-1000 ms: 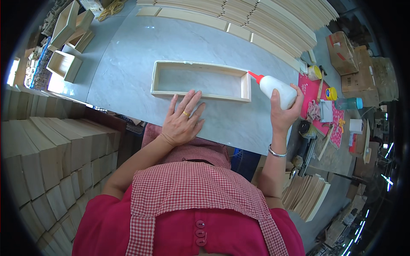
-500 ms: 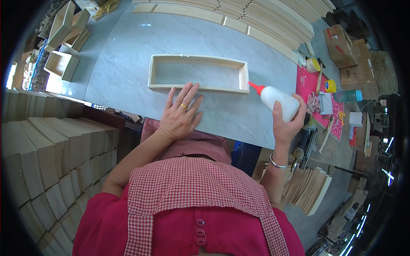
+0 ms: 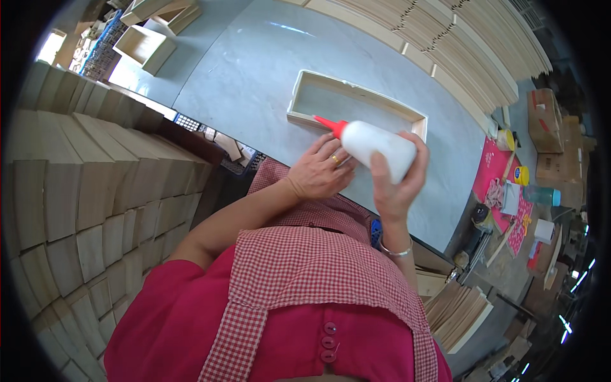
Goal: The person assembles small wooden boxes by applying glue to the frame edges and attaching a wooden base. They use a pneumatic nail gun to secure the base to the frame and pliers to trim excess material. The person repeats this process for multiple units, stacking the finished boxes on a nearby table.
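Gripped in right hand (image 3: 394,196): white squeeze bottle (image 3: 377,146), red nozzle (image 3: 331,125) leftward and slightly away, long axis near-parallel to rectangular wooden frame (image 3: 364,93); with left hand (image 3: 321,169) nearby, fingers loosely extended.

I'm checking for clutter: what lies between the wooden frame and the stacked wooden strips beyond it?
In the head view, only bare grey marbled tabletop lies between the wooden frame and the stacked wooden strips.

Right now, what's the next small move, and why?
Perhaps settle the red nozzle on the near wall of the wooden frame: the right hand holds the white bottle tilted, its tip seen against that wall's left part, though contact can't be judged.
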A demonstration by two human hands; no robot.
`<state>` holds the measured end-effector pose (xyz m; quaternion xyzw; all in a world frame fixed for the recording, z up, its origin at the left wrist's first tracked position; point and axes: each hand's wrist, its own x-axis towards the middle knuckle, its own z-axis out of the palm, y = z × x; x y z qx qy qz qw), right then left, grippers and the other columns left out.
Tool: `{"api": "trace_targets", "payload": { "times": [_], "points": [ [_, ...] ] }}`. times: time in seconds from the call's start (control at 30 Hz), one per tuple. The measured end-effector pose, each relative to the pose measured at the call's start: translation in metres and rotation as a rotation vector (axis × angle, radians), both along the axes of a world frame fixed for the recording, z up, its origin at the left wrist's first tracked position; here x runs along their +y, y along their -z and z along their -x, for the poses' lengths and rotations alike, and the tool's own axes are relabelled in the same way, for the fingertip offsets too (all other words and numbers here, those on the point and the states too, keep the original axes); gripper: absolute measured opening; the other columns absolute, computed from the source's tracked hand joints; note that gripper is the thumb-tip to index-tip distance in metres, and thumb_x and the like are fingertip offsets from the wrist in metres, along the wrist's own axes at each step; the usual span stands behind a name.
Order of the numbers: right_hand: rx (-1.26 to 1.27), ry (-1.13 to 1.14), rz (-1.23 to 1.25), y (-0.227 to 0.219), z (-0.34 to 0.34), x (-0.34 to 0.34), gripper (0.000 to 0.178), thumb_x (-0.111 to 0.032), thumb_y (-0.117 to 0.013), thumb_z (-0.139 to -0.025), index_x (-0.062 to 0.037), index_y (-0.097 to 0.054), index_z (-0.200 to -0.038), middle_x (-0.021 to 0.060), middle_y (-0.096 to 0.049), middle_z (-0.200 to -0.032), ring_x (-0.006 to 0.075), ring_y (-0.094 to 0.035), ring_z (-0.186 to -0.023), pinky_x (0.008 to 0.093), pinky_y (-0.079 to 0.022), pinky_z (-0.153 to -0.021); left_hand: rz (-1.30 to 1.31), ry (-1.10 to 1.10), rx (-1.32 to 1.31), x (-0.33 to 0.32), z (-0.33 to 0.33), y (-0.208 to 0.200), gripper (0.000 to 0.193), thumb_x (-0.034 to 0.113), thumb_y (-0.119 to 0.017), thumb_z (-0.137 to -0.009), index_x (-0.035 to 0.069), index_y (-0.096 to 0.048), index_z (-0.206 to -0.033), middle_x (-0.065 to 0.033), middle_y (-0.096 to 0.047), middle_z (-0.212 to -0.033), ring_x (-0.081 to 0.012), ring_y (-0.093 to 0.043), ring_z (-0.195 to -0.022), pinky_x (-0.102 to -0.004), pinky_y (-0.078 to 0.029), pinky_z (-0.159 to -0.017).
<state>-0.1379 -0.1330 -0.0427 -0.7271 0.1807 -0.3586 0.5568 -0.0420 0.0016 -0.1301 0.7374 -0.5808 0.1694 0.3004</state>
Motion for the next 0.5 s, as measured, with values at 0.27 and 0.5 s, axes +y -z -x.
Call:
{"api": "trace_targets", "payload": {
  "times": [0.27, 0.5],
  "points": [
    [0.021, -0.056, 0.186, 0.012, -0.035, 0.014, 0.061, -0.020, -0.086, -0.080, 0.0004, -0.053, -0.127, 0.0156, -0.065, -0.107, 0.0237, -0.066, -0.094, 0.0357, -0.056, -0.081, 0.029, 0.028, -0.017, 0.002, -0.001, 0.013, 0.032, 0.028, -0.076, -0.080, 0.010, -0.073, -0.105, -0.0076, -0.061, -0.120, -0.0284, -0.058, -0.115, -0.0475, -0.045, -0.106],
    [0.074, 0.060, 0.258, 0.003, -0.004, -0.007, 0.057, -0.021, -0.084, -0.082, -0.0005, -0.054, -0.126, 0.0136, -0.065, -0.107, 0.0221, -0.066, -0.093, 0.0352, -0.055, -0.080, -0.009, 0.048, 0.018, -0.001, -0.003, 0.004, 0.042, 0.028, -0.078, -0.078, 0.008, -0.070, -0.115, -0.0124, -0.058, -0.131, -0.0310, -0.057, -0.125, -0.0511, -0.042, -0.112]
  ]
}}
